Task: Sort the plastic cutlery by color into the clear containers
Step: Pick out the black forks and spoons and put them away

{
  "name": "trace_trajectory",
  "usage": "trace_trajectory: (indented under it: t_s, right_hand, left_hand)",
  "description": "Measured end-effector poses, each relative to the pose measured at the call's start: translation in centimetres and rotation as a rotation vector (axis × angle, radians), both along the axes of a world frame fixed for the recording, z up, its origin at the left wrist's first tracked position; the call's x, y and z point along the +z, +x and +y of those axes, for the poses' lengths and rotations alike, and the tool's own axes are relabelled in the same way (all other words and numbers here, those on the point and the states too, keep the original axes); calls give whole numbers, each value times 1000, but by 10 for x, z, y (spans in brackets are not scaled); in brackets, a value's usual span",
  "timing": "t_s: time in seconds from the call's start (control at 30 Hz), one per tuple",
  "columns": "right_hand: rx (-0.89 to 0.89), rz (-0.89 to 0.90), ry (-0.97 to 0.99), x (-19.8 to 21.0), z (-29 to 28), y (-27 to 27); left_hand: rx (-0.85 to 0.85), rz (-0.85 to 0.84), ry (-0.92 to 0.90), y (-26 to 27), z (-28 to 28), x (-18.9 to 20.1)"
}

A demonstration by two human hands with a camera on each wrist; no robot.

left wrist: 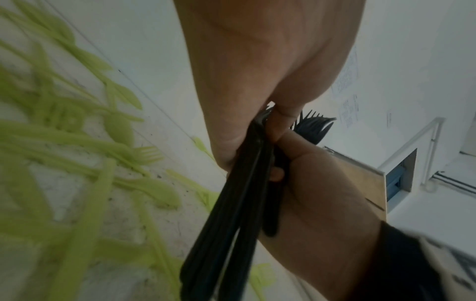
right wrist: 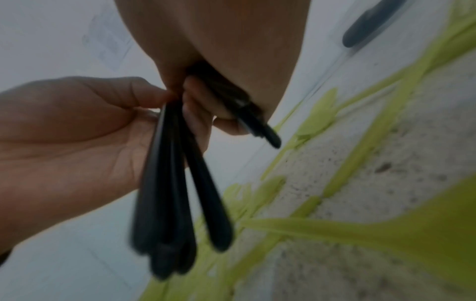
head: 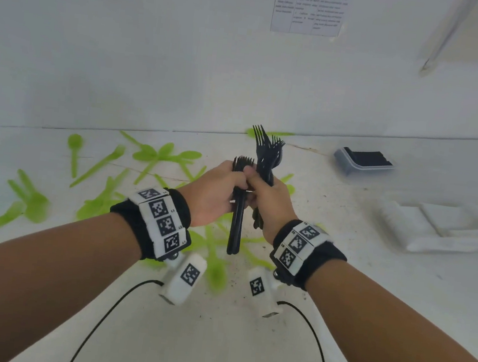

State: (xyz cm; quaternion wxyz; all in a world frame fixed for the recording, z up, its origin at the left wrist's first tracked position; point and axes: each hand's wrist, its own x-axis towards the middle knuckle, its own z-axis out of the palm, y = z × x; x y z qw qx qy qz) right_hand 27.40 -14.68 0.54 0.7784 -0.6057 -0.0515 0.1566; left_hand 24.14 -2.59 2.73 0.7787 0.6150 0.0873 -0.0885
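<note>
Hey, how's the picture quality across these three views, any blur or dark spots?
Head view: bright and even, black forks fairly sharp, green cutlery smeared toward the left edge. Left wrist view: dim, green cutlery blurred. Right wrist view: darkest and softest, the black handles smeared.

Black forks (head: 237,210): I see smooth, slightly glossy plastic.
Green cutlery (head: 157,153): matt, faintly see-through plastic, to my eye.
Table (head: 215,327): I see a rough, speckled white top.
Container (head: 363,162): clear plastic.
Wall sheet (head: 309,7): printed paper.
Wrist bands (head: 164,223): black cloth.
</note>
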Motion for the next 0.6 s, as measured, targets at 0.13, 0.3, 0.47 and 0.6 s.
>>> trace_trajectory:
  t_s: [0.13, 0.3, 0.47, 0.6]
  right_hand:
    - [87, 2, -30, 1, 6, -3]
    - [-23, 72, -28, 3, 1, 1]
    - [163, 75, -69, -1, -4, -6]
    - [300, 135, 26, -5, -1, -14]
  left_hand:
    - [83, 24, -36, -3, 3, -1]
    - [278, 26, 17, 3, 15, -6]
    - [297, 28, -11, 5, 19, -13]
    - [257, 15, -92, 5, 15, -11]
